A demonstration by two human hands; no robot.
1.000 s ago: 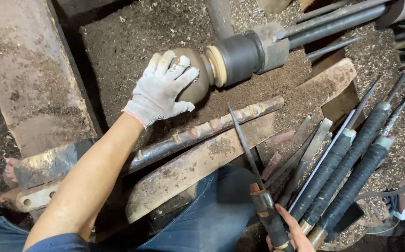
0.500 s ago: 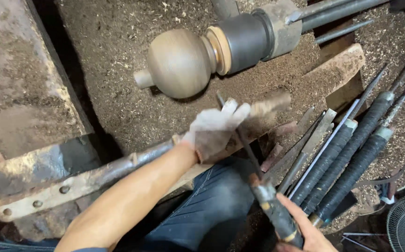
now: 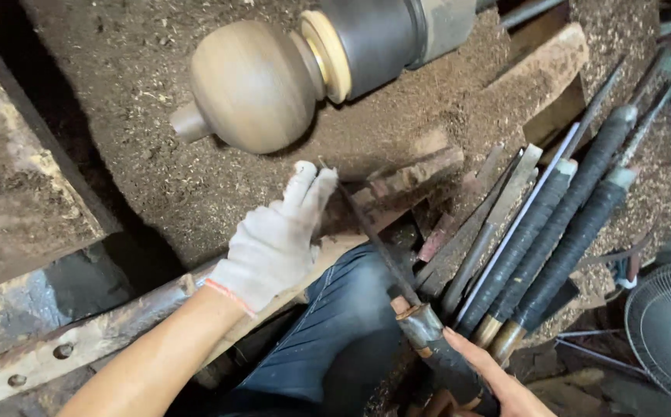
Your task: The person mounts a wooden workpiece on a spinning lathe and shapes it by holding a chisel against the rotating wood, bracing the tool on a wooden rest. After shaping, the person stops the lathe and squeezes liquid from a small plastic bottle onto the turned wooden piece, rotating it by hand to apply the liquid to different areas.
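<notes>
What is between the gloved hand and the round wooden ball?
Only a sawdust-covered bed lies between the gloved left hand and the wooden ball, as the head view shows.

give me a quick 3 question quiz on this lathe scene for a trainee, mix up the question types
1. True or false: the left hand wears a white glove.
2. Multiple choice: the right hand holds the chisel by A) its metal blade, B) its dark handle, C) not at all.
3. Fill in: the rounded wooden workpiece on the lathe has a short ____ sticking out of its left end.

Key:
1. True. The gloved fingers rest by the chisel's blade, on the sawdust-covered tool rest.
2. B. The bare hand grips the handle at the frame's bottom edge.
3. Stub. It points away from the dark chuck.
</notes>
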